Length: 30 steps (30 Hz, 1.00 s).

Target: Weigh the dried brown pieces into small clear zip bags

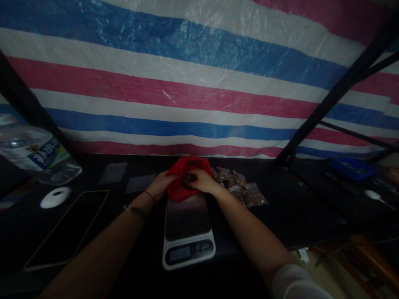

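A red plastic bag lies gathered open at the far end of a white kitchen scale, with small dark brown pieces inside it. My left hand grips the bag's left edge, thumb over the rim. From the right, my right hand reaches into the bag's mouth; its fingers are curled at the brown pieces and their tips are partly hidden. Just right of the bag sits a heap of small clear bags filled with brown bits. Digits on the scale's display are too dim to read.
Flat clear zip bags lie left of the red bag. Further left are a phone, a white oval object and a large clear bottle. A blue container stands far right. Striped sheeting hangs behind.
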Available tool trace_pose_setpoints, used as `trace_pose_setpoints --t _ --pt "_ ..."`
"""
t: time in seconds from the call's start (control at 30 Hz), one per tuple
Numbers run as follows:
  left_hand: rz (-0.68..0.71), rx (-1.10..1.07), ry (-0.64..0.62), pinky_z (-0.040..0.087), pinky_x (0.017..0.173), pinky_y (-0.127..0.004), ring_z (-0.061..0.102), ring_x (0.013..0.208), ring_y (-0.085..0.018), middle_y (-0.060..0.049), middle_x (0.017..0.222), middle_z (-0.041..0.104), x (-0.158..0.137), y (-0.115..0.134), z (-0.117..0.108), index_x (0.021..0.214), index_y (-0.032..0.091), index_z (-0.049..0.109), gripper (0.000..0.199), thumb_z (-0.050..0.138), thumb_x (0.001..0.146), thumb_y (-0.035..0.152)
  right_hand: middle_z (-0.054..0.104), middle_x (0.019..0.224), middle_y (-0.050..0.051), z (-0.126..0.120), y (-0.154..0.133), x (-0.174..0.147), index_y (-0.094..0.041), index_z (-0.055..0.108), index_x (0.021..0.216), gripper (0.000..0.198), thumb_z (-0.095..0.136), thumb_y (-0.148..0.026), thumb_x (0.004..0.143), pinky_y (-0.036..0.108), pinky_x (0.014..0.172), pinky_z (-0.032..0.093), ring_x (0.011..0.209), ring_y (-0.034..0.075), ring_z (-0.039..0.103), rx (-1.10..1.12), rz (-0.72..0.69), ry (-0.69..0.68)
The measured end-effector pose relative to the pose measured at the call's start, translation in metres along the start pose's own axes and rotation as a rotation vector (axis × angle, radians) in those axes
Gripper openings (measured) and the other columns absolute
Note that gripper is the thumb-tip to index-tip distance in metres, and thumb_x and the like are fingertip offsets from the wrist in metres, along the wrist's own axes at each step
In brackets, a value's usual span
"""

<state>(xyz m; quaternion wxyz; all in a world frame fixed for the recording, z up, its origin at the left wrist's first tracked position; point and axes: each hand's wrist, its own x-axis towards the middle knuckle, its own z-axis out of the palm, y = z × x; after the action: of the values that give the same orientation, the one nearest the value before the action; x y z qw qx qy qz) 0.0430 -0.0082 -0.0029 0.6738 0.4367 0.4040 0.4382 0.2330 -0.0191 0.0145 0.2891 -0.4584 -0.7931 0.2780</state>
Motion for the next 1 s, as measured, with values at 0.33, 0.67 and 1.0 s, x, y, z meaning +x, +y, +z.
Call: trace_pose_setpoints --t 0.33,0.67,1.0 --pt "-0.051 -0.192 -0.001 0.054 0.079 -0.031 0.068 0.081 -0.02 -0.008 0.092 0.072 -0.001 0.003 0.0 0.097 0.011 0.065 0.04 0.059 0.058 0.01 0.071 0.1 0.006 -0.014 -0.003 -0.008 -0.017 0.067 0.102 0.036 0.064 -0.01 0.067 0.027 0.079 0.049 0.087 0.018 0.065 -0.079 0.098 -0.009" --pt "-0.062 -0.25 -0.071 0.054 0.083 -0.032 0.068 0.087 -0.022 -0.009 0.096 0.072 -0.004 0.004 0.002 0.106 0.011 0.063 0.048 0.061 0.059 0.008 0.071 0.082 0.005 -0.029 -0.006 -0.012 -0.015 0.071 0.084 0.026 0.055 -0.003 0.066 0.023 0.068 0.043 0.074 0.015 0.062 -0.264 -0.049 -0.151" --pt "-0.01 0.028 -0.185 0.05 0.087 -0.039 0.065 0.098 -0.029 -0.012 0.106 0.07 -0.011 0.002 0.011 0.111 0.012 0.063 0.063 0.078 0.05 0.013 0.071 0.081 0.006 -0.022 -0.003 -0.001 -0.014 0.072 0.082 0.024 0.057 -0.002 0.066 0.024 0.071 0.045 0.075 0.017 0.063 -0.252 -0.097 -0.266"
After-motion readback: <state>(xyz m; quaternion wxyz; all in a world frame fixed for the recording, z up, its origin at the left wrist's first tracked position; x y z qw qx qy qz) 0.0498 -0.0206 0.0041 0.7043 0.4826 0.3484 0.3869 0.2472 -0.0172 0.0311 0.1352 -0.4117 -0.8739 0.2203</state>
